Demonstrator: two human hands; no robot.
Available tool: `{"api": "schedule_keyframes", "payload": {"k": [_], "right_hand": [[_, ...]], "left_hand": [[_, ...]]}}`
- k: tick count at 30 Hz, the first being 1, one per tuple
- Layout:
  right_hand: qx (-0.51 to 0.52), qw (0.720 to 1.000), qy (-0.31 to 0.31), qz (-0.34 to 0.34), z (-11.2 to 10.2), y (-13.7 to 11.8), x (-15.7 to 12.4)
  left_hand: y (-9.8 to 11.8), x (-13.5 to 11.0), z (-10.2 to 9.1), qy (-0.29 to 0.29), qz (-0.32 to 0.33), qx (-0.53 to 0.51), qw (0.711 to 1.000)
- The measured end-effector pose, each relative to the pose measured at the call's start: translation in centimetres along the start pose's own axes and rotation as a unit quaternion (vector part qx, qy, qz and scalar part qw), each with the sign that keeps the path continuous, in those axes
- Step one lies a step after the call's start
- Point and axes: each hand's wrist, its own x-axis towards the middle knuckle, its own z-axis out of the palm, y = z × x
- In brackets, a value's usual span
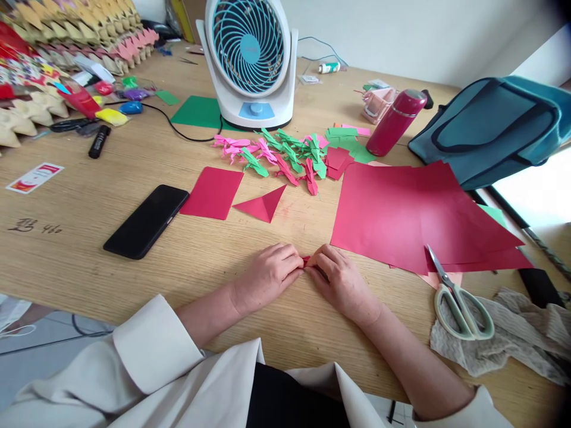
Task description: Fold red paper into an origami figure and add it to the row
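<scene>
My left hand point(266, 274) and my right hand point(339, 278) meet near the front of the wooden table point(89, 202). Both are closed in a pinch on a small folded piece of red paper point(306, 261), mostly hidden between the fingertips. Beyond the hands lie a red folded triangle point(262, 205) and a red paper rectangle point(213, 192). A stack of large red paper sheets point(414, 214) lies to the right. Further back is a pile of several small folded pink, green and red paper figures point(285, 156).
A black phone point(147, 220) lies left of the hands. Scissors point(459, 300) rest on a grey cloth point(513, 339) at the right. A desk fan point(252, 59), a red bottle point(395, 122), a blue bag point(491, 128) and green paper point(198, 112) stand behind. Folded paper items point(66, 35) crowd the far left.
</scene>
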Motion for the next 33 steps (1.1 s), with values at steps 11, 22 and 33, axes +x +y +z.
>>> {"api": "schedule_keyframes", "payload": {"k": [11,22,33], "right_hand": [[-0.017,1.000,-0.014,0.020,-0.2,-0.1,-0.2],[-0.029,0.998,-0.024,0.046,-0.3,-0.3,0.0],[-0.031,0.995,-0.036,0.083,-1.2,0.0,-0.4]], "left_hand": [[0.6,0.2,-0.2,-0.008,-0.040,-0.001,0.999],[0.7,0.4,-0.1,0.011,-0.061,-0.065,0.996],[0.6,0.6,-0.4,0.008,-0.077,-0.112,0.991]]}}
